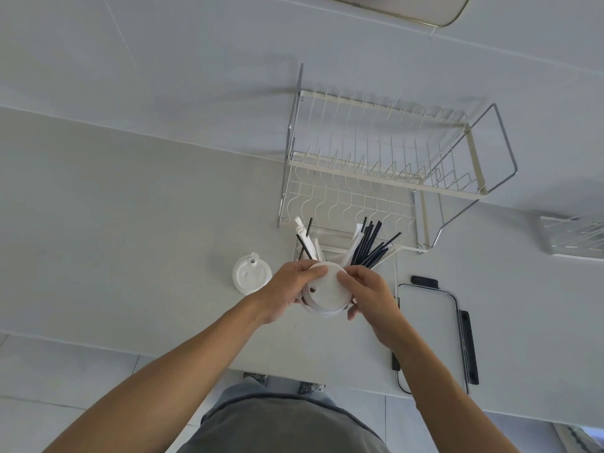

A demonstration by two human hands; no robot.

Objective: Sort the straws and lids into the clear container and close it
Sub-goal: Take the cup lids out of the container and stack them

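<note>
A small stack of white lids is held above the pale surface between both hands, near the middle of the view. The left hand is closed on the stack's left edge, with the thumb laid over the top lid, and the right hand is closed on the right edge, fingertips pressed on the top face; a small round hole is seen in the uppermost lid. Just beyond the hands, the clear container stands on the surface with black straws fanned out to the right and white paper-wrapped straws leaning to the left. A further white lid lies by itself on the surface, just left of the left hand. The container's clear flat cover, with black clips along its edges, lies to the right of the right hand. A two-tier wire dish rack stands at the far side against the wall. No brand, label or writing can be read on any item.
</note>
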